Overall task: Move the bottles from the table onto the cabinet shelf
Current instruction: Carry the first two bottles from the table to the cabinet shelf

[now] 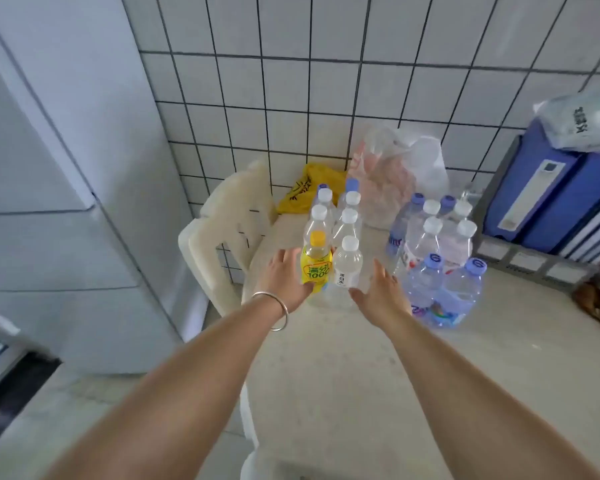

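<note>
1. Left hand (284,278) spread, touching yellow bottle (315,265); right hand (381,289) spread beside clear bottle (346,268).
2. Both stand near-centre on table (361,368).
3. Judged light, smooth, squashy; I'd grip mid-body.

bottles (340,237) on table (361,358), chair (222,237) to their left
</note>
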